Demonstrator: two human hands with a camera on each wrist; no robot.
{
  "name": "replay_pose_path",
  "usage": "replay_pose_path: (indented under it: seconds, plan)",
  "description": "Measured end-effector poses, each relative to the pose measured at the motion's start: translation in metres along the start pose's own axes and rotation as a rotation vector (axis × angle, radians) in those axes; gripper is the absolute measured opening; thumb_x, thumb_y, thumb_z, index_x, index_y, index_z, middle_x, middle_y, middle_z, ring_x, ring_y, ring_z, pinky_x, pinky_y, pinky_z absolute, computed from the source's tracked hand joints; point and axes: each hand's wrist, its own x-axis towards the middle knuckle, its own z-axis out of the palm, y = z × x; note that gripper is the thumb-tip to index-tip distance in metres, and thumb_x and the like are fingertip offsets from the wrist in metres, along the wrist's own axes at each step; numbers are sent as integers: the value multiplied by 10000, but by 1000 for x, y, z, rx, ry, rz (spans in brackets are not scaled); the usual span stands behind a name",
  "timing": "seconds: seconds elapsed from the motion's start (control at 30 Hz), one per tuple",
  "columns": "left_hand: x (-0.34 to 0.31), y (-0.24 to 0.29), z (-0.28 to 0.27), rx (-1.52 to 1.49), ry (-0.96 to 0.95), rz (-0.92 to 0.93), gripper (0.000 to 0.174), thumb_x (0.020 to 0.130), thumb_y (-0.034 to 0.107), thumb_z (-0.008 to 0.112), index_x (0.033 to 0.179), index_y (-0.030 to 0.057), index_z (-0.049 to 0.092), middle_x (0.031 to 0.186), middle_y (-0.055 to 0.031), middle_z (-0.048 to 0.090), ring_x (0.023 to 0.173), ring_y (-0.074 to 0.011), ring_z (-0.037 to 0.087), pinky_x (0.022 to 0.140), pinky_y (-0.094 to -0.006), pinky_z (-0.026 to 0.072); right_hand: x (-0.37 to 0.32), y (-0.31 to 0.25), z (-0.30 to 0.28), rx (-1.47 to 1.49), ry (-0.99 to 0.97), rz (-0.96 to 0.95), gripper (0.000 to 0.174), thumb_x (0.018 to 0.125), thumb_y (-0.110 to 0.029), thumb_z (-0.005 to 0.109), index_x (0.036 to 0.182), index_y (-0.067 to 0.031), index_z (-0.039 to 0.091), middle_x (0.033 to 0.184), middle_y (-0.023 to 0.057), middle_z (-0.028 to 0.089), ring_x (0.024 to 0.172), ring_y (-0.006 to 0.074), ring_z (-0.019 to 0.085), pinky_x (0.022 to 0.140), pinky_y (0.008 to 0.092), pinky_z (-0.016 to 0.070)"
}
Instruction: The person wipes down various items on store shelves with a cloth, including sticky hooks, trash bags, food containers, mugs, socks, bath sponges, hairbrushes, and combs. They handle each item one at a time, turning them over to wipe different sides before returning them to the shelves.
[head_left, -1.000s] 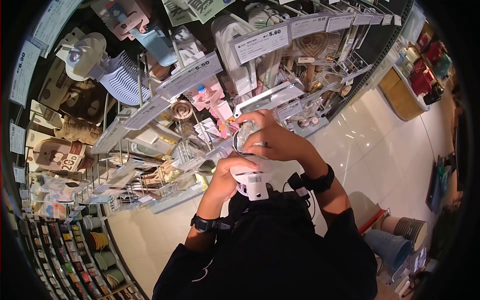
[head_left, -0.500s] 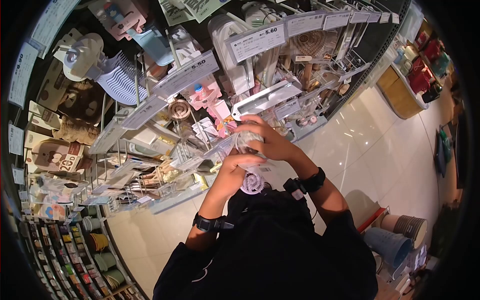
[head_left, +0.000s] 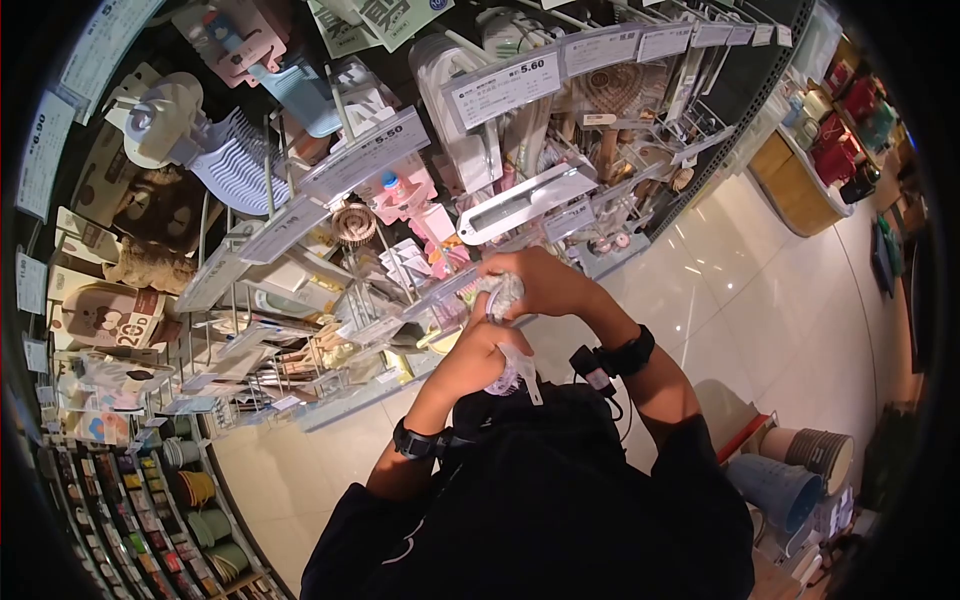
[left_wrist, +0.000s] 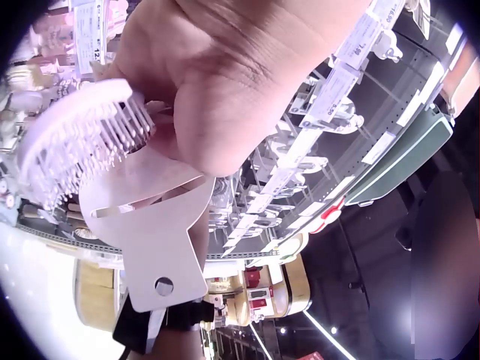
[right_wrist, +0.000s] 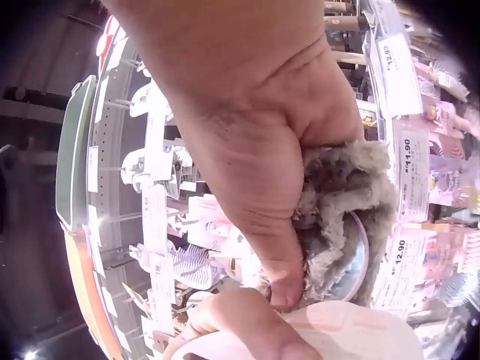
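Note:
In the head view my left hand (head_left: 470, 360) grips a pale lilac hairbrush (head_left: 508, 381) close to the chest. The left wrist view shows its bristles (left_wrist: 112, 146) at the side of the palm, with a white hang card (left_wrist: 161, 251) with a punched hole dangling below. Just beyond, my right hand (head_left: 548, 284) holds a fluffy grey item (head_left: 506, 296), its thumb pressed against the plush. A shiny rounded part (right_wrist: 354, 262) shows within the grey plush in the right wrist view. The brush's smooth back (right_wrist: 360, 330) lies close under it, by my left thumb.
Rack hooks in front carry packaged goods, including a blue comb (head_left: 305, 95), a lilac wavy comb (head_left: 240, 160) and a long white package (head_left: 527, 203). Price labels (head_left: 505, 90) jut from the rack. Blue bins (head_left: 775, 490) stand at the lower right on the tiled floor (head_left: 700, 280).
My left hand has turned, swinging the hang card from facing up to the right side of the brush. The right hand has shifted slightly, with the grey plush lower and nearer the chest.

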Motion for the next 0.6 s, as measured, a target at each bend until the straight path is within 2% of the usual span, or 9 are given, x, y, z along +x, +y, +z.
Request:
replay_pose_path:
  seconds: [0.03, 0.13, 0.27, 0.33, 0.4, 0.43, 0.53, 0.57, 0.6]
  plan:
    - [0, -1, -1, -2, 15, 40, 432, 591, -136, 381, 805, 69, 696, 989, -142, 643, 1181, -353, 361, 1038, -384, 264, 0, 6, 2, -152, -7, 23, 469, 646, -81, 703, 1095, -12, 584, 967, 209, 634, 933, 273, 631, 761, 338, 490]
    - [4, -9, -5, -154, -15, 68, 449, 572, -137, 363, 804, 58, 694, 933, -157, 650, 1110, -340, 439, 1016, -359, 292, -5, 8, 15, -47, 140, 105, 267, 661, -49, 692, 914, 0, 626, 787, 175, 641, 789, 263, 644, 741, 332, 478]
    - [3, 11, -19, -180, 24, 26, 466, 538, -138, 320, 779, 23, 685, 1008, -176, 598, 964, -303, 546, 932, -336, 376, -13, 13, 21, 148, 255, 166, 322, 673, -52, 684, 982, -1, 608, 893, 145, 641, 863, 231, 628, 789, 324, 468]
    - [6, -5, -21, -210, 8, 22, 430, 589, -140, 352, 837, 8, 672, 1024, -172, 563, 963, -308, 543, 896, -337, 399, -14, 27, 26, 302, 356, -19, 389, 688, 5, 645, 1071, -7, 575, 996, 129, 622, 942, 182, 590, 822, 296, 457]
    - [9, 4, -26, -103, 185, 164, 421, 714, -139, 398, 1032, 32, 616, 1018, -142, 558, 987, -258, 550, 863, -316, 443, -19, 25, 29, 473, 415, 4, 412, 693, 30, 620, 1098, -13, 561, 1049, 109, 600, 986, 178, 568, 859, 292, 445]
    - [8, 11, -22, -368, 260, 35, 384, 860, -74, 430, 1208, 76, 494, 1092, -117, 540, 966, -198, 573, 804, -290, 500, -22, 24, 31, 649, 473, 30, 437, 698, 55, 594, 1126, -19, 548, 1102, 88, 578, 1029, 174, 547, 896, 288, 432]
    - [7, 30, -14, -714, 470, 5, 382, 914, 29, 480, 1290, 70, 421, 1203, -126, 517, 1073, -155, 496, 909, -299, 407, -18, 20, 41, 947, 571, 73, 443, 704, 85, 549, 1132, -31, 549, 1120, 78, 571, 1030, 183, 549, 923, 287, 425]
    - [11, 22, -11, -753, 513, 52, 389, 930, 23, 452, 1308, 79, 375, 1169, -143, 520, 813, -194, 638, 706, -307, 548, -19, 25, 41, 855, 598, 91, 421, 724, 106, 509, 1120, -32, 547, 1098, 92, 573, 1017, 177, 553, 885, 291, 452]
    - [12, 11, -12, -751, 518, 52, 389, 930, 23, 452, 1308, 79, 375, 1169, -143, 520, 813, -194, 638, 706, -307, 548, -19, 21, 39, 857, 593, 89, 421, 724, 106, 509, 1120, -32, 547, 1098, 92, 573, 1017, 177, 553, 885, 291, 452]
